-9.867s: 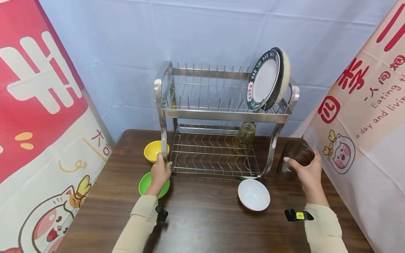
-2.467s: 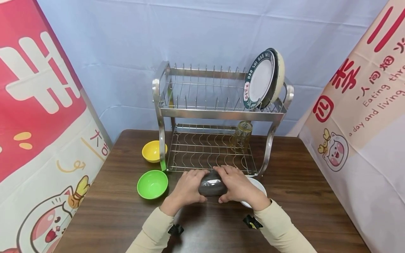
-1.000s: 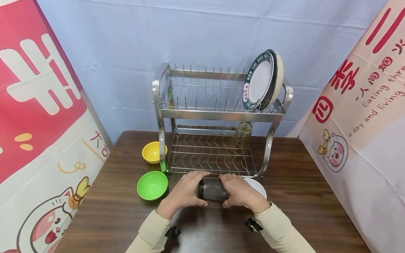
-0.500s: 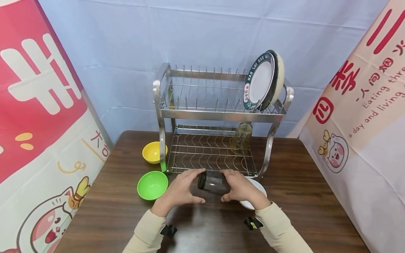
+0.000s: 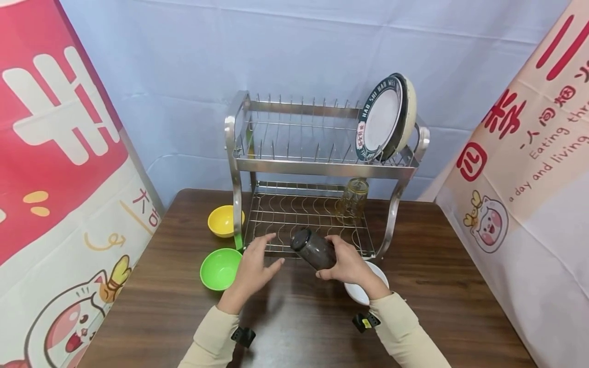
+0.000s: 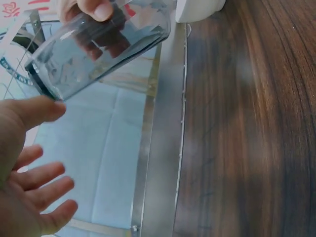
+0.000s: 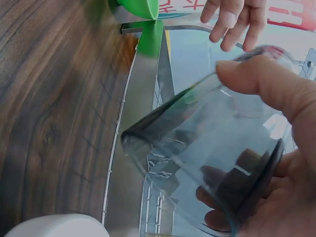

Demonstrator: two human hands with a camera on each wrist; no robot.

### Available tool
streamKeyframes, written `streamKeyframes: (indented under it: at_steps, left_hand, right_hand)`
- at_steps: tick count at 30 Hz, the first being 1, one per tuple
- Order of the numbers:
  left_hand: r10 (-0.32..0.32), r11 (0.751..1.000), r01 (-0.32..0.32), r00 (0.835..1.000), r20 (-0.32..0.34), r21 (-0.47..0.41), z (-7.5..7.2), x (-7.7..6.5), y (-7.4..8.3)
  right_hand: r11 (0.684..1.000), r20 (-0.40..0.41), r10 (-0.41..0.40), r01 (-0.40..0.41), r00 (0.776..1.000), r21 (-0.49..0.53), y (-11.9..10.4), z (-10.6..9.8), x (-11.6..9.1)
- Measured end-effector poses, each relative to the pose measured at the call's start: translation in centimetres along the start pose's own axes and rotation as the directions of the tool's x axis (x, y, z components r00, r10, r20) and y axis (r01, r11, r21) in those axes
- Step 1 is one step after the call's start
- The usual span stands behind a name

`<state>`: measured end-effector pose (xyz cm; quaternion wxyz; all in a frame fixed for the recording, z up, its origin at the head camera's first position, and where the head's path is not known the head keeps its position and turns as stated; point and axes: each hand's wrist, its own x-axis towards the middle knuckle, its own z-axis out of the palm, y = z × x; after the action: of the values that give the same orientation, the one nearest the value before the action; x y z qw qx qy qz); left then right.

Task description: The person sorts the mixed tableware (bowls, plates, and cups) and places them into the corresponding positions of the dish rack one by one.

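Note:
My right hand (image 5: 347,261) grips a dark, see-through drinking glass (image 5: 315,249), thumb on one side and fingers on the other. The glass is tilted, its upper end leaning left, in front of the dish rack (image 5: 322,166). In the right wrist view the glass (image 7: 197,143) shows its smoky clear wall, with fingers visible through it. My left hand (image 5: 253,268) is apart from the glass on its left, fingers spread and holding nothing. In the left wrist view the left thumb (image 6: 42,111) lies close below one end of the glass.
A yellow bowl (image 5: 222,221) and a green bowl (image 5: 220,271) stand left of the rack. A white bowl (image 5: 359,292) sits partly behind the right hand. An amber glass (image 5: 352,202) stands on the lower tier; a green-rimmed plate (image 5: 379,120) leans on the upper tier.
The right hand has gone from the table's right side to the middle with the glass. Both hands held it there; the left has since let go, and the glass has tipped from lying sideways to slanting.

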<state>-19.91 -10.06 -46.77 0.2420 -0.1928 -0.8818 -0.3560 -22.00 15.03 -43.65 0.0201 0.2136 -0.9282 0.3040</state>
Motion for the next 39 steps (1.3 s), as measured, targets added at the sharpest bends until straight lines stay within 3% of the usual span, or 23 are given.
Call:
streamKeyframes:
  at_steps: [4, 10, 18, 24, 28, 35, 39]
  left_hand:
    - [-0.029, 1.000, 0.027, 0.990, -0.136, -0.016, 0.1, 0.3, -0.5]
    - [-0.080, 0.997, 0.070, 0.953, -0.292, -0.044, -0.3, 0.8, -1.2]
    - [-0.125, 0.992, 0.118, 0.917, -0.378, -0.041, -0.6, 1.3, -2.1]
    - [-0.194, 0.979, 0.201, 0.872, -0.450, -0.033, -0.5, 1.7, -3.0]
    - [-0.280, 0.958, 0.275, 0.840, -0.464, -0.080, -0.6, 2.2, -3.3]
    - [-0.446, 0.893, 0.420, 0.783, -0.433, -0.159, -0.5, 2.8, -3.6]
    - [-0.482, 0.874, 0.452, 0.769, -0.420, -0.176, -0.4, 3.1, -3.9]
  right_hand:
    - [0.997, -0.039, 0.064, -0.063, 0.997, 0.046, -0.1, -0.1, 0.3]
    - [0.983, -0.094, 0.154, -0.143, 0.984, 0.114, 0.1, 0.0, 1.0]
    - [0.959, -0.094, 0.214, -0.191, 0.972, 0.211, 0.4, 0.1, 1.7]
    - [0.948, -0.107, 0.229, -0.198, 0.967, 0.248, 0.8, 0.1, 2.2]
    - [0.936, -0.119, 0.260, -0.220, 0.958, 0.276, 1.0, 0.1, 2.7]
    - [0.914, -0.113, 0.305, -0.257, 0.946, 0.313, 1.1, 0.2, 3.1]
    - [0.919, -0.128, 0.302, -0.253, 0.945, 0.301, 1.3, 0.4, 3.4]
